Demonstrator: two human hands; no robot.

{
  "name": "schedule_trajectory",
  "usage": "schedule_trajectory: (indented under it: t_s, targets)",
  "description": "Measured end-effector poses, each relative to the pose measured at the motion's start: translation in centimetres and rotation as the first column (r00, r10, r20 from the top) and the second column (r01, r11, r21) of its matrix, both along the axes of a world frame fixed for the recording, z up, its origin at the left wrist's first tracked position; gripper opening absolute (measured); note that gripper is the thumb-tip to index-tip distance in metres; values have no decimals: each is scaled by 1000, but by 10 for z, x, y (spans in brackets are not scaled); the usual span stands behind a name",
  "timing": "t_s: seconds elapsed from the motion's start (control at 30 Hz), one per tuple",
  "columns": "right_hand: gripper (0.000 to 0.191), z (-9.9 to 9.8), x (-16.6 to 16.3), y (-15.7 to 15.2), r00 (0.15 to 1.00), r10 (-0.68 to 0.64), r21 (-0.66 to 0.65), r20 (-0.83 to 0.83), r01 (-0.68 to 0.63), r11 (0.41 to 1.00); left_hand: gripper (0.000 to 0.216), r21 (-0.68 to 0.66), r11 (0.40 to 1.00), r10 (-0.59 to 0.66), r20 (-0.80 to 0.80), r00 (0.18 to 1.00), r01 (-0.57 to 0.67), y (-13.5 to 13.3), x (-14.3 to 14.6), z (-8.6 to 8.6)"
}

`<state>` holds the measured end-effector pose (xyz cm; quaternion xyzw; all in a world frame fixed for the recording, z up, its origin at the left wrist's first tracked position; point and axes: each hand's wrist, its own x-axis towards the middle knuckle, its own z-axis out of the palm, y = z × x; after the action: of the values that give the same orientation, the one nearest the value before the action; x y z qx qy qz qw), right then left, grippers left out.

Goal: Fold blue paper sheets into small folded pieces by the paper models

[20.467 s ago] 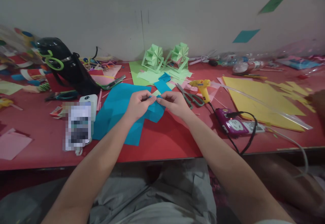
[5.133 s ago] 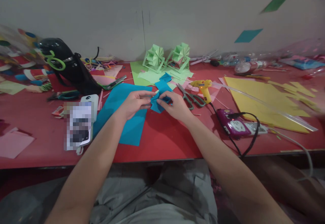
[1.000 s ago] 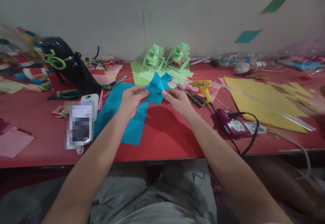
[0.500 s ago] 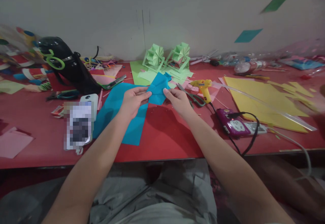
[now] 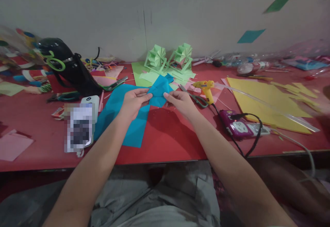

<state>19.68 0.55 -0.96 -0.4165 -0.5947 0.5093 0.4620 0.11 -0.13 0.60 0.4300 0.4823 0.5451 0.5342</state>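
Note:
Between both hands is a small piece of blue paper (image 5: 159, 91) with crease lines across it, raised above the red table. My left hand (image 5: 136, 101) pinches its left edge, thumb on top and fingers behind. On the opposite edge, my right hand (image 5: 179, 101) grips with the thumb in front; its other fingers are partly hidden. A larger blue sheet (image 5: 135, 131) lies on the table under my left hand. Behind the held piece stand two pale green folded paper shapes (image 5: 156, 58), with light green paper around them.
Right of my hands lie scissors (image 5: 198, 100), a yellow glue gun (image 5: 207, 89), a purple power socket (image 5: 235, 125) with cables, and yellow sheets (image 5: 257, 100) under a clear ruler. To the left are a phone (image 5: 81, 127), pliers (image 5: 64, 97) and a tilted black bottle (image 5: 68, 65).
The blue paper has tilted slightly and shifted a little left, with my right hand following. Both hands keep hold of it.

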Motion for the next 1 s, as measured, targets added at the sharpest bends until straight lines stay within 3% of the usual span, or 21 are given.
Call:
schedule_trajectory:
  t_s: [0.43,0.6,1.0]
  targets:
    - [37,-3,-6,0,988,7,-54,-156,-16,998,41,16,994,-106,54,993,106,-4,4,2]
    - [36,-1,-4,1,985,-15,-50,-170,6,999,43,0,970,-240,123,963,242,-6,-1,10]
    - [37,0,-4,-3,996,35,-7,-81,-36,999,47,83,996,-20,-70,997,26,-2,8,-7]
